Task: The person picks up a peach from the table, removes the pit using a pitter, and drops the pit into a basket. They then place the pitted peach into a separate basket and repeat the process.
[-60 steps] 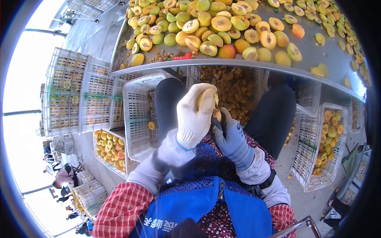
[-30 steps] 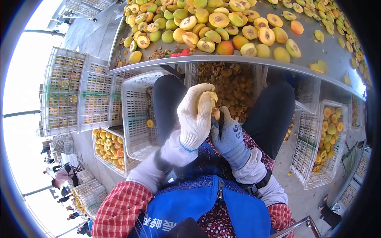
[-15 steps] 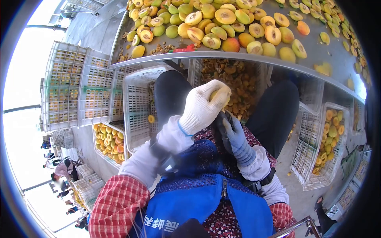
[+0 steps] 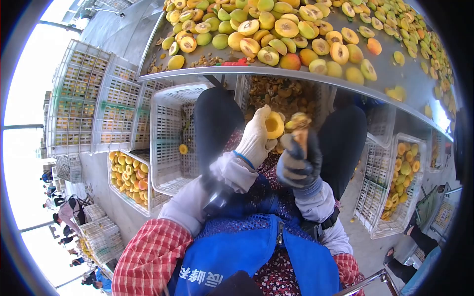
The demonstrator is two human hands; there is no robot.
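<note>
My left hand (image 4: pixel 255 137), in a white knit glove, holds a halved yellow fruit (image 4: pixel 274 125) with its hollow cut face turned up. My right hand (image 4: pixel 297 160), in a blue-grey glove, is closed around the other piece of fruit (image 4: pixel 298 121), held up at its fingertips; any tool in it is hidden. Both hands are over my lap, between my dark-trousered knees and just below the edge of the metal table (image 4: pixel 395 64).
The table carries a heap of whole and halved fruit (image 4: pixel 276 29) and a red-handled tool (image 4: pixel 236 62). A crate of pits and scraps (image 4: pixel 281 96) sits under it. White plastic crates (image 4: pixel 168 133) stand left, fruit crates (image 4: pixel 129 175) left and right (image 4: pixel 402 172). People stand far left.
The fruit, earlier gripped whole between both hands, is now in two parts. My left hand has turned its half cut side up, and my right hand has lifted with the other piece.
</note>
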